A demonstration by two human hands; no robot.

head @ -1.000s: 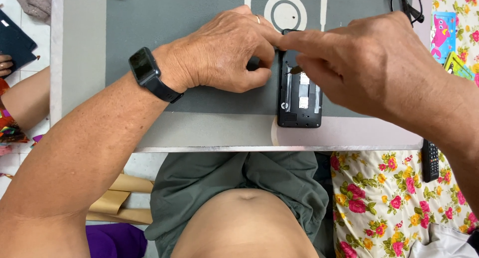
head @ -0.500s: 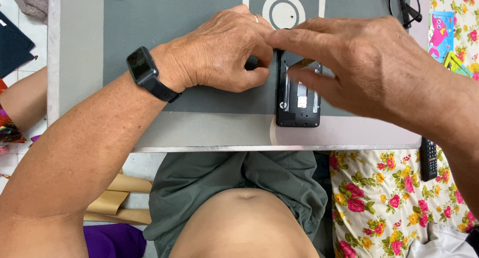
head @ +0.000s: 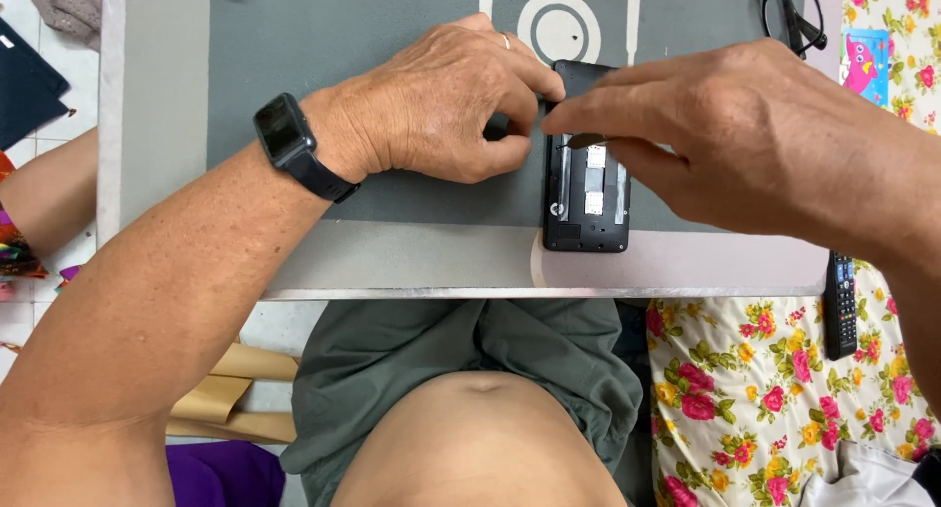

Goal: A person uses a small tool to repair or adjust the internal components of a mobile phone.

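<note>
A black phone (head: 586, 213) lies on the grey mat with its back cover off, showing white patches inside. My left hand (head: 441, 105), with a black smartwatch (head: 286, 140) on the wrist, rests on the mat and pinches the phone's upper left edge. My right hand (head: 745, 135) reaches in from the right over the phone's top half. Its fingertips pinch a small thin dark tool (head: 585, 139) just above the open back. The phone's upper right part is hidden under that hand.
The grey mat (head: 372, 37) with white printed shapes lies on a table whose metal front edge (head: 412, 293) runs just below the phone. Black eyeglasses (head: 799, 17) sit at the upper right. A black remote (head: 841, 306) lies on floral cloth (head: 755, 399) to the right.
My right hand has lifted a little and shifted right, uncovering more of the phone's open back. My left hand stays at the phone's upper left edge.
</note>
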